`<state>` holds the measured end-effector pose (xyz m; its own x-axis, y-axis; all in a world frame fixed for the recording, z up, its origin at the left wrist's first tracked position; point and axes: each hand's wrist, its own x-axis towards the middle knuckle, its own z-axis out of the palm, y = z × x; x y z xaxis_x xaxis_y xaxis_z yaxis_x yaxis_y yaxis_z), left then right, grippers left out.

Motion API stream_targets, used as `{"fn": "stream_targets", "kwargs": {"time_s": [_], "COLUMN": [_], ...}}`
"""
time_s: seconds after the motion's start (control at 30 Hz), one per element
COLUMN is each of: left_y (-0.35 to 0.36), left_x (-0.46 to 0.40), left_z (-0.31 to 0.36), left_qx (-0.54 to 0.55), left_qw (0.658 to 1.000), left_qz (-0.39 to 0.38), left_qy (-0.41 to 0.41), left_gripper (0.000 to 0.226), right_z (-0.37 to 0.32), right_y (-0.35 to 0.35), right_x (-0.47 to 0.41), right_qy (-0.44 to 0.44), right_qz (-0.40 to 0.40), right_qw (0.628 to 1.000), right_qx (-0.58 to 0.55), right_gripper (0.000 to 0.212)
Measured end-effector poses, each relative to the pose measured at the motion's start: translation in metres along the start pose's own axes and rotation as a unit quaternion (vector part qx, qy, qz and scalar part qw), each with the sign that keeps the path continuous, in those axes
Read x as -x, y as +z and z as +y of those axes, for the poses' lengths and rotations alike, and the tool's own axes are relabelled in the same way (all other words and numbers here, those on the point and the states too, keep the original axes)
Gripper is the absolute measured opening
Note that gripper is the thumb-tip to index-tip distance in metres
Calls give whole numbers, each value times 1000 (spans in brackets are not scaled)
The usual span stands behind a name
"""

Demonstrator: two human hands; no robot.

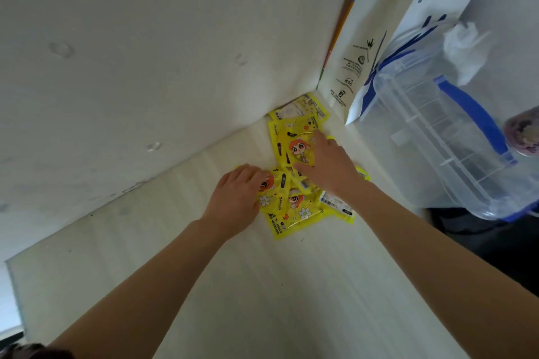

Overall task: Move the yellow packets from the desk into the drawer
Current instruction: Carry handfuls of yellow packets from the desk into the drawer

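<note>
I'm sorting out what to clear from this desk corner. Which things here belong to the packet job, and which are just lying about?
Belongs to the job:
- yellow packets, heaped in the corner
- left hand and right hand, both laid on the heap
- desk

Just lying about:
- white paper bag
- clear storage box with blue handles
- crumpled tissue

No drawer is in view.

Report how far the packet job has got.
Done: nothing that shows; no drawer is in view. In hand: the left hand and right hand both rest on the pile of yellow packets in the desk corner, gathering them. Left: lifting every packet and putting it away.
</note>
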<state>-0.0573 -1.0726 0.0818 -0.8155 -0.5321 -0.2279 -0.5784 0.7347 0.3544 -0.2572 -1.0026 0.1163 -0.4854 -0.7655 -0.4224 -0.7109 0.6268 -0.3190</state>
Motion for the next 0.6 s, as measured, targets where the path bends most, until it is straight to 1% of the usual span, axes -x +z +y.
{"fn": "stream_targets", "kwargs": {"time_s": [0.1, 0.2, 0.3, 0.4, 0.47, 0.6], "left_y": [-4, -8, -12, -16, -17, -22], "left_x": [10, 17, 20, 22, 23, 21], "left_z": [0, 1, 1, 0, 1, 3], "left_qx": [-5, -13, -12, 20, 41, 83], "left_qw": [1000, 999, 997, 996, 994, 988], "left_qz": [-7, -29, -53, -60, -66, -104], "left_qy": [-15, -39, -55, -64, -70, -83], "left_gripper": [62, 66, 65, 52, 43, 23], "right_z": [-1, 1, 10, 20, 28, 44], "right_y": [-2, -1, 1, -3, -7, -15], "right_x": [15, 28, 30, 34, 38, 47], "right_qy": [14, 12, 46, 103, 119, 136], "right_qz": [-20, -22, -11, -13, -18, -22], "right_qw": [999, 999, 996, 985, 979, 968], "right_qx": [-29, -26, -76, -137, -163, -211], "right_gripper": [94, 93, 92, 75, 64, 58]}}
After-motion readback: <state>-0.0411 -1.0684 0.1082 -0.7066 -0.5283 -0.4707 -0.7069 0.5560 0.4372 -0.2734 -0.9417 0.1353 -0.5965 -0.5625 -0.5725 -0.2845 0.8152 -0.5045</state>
